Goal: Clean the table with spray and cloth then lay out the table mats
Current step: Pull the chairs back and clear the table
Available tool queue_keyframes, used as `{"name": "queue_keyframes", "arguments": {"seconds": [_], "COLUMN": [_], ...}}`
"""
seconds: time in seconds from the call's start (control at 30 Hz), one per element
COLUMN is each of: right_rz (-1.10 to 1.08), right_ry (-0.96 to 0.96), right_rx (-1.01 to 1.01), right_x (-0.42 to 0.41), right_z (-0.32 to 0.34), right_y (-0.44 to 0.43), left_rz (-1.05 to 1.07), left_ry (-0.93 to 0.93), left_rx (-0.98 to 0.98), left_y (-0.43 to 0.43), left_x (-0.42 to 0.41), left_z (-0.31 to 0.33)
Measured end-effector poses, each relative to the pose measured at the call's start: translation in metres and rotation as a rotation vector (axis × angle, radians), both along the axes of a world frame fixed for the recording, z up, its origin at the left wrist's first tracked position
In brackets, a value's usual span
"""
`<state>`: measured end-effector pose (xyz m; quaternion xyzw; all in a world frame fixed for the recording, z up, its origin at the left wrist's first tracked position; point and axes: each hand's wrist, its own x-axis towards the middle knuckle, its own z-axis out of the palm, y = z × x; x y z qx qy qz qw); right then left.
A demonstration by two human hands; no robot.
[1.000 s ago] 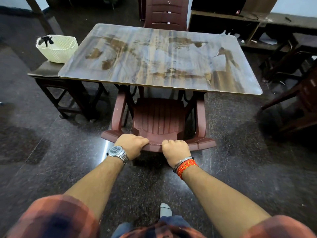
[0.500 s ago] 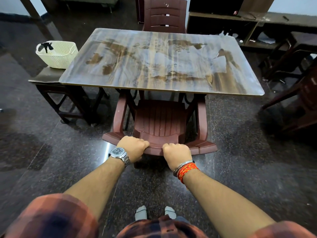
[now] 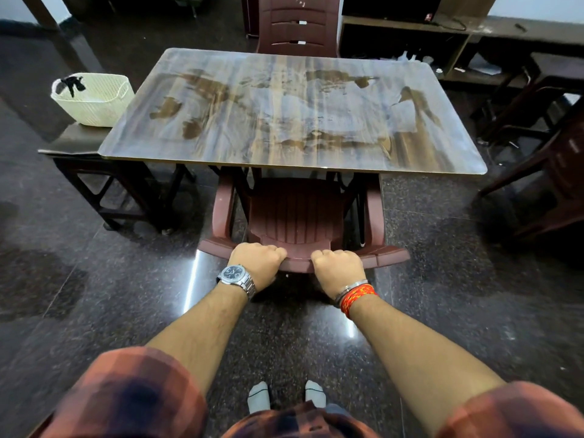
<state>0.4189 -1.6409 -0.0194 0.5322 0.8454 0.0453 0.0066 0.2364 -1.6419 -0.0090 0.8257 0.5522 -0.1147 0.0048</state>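
The wood-grain table (image 3: 294,121) stands in front of me, its top streaked with dull smears and darker patches. A maroon plastic chair (image 3: 297,213) is tucked under its near edge. My left hand (image 3: 257,259) and my right hand (image 3: 338,268) both grip the top of the chair's backrest, fingers curled over it. No spray, cloth or mats lie on the table. A white basket (image 3: 94,101) with a black spray trigger (image 3: 71,84) poking out sits on a dark side stand at the left.
A second maroon chair (image 3: 294,25) stands at the table's far side. Dark wooden furniture (image 3: 543,172) crowds the right, and a low shelf unit (image 3: 401,39) lines the back. The floor is glossy dark stone.
The chair has slid further under the table with both hands on its backrest. My view has drawn back slightly, and both my feet now show.
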Motion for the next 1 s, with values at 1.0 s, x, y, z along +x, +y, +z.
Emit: {"name": "queue_keyframes", "arguments": {"seconds": [1.0], "right_rz": [0.043], "right_ry": [0.014], "right_rx": [-0.201], "right_x": [-0.015], "right_z": [0.012], "right_y": [0.012], "left_rz": [0.086], "left_ry": [0.014], "left_rx": [-0.030], "left_y": [0.010], "left_x": [-0.015], "left_z": [0.001]}}
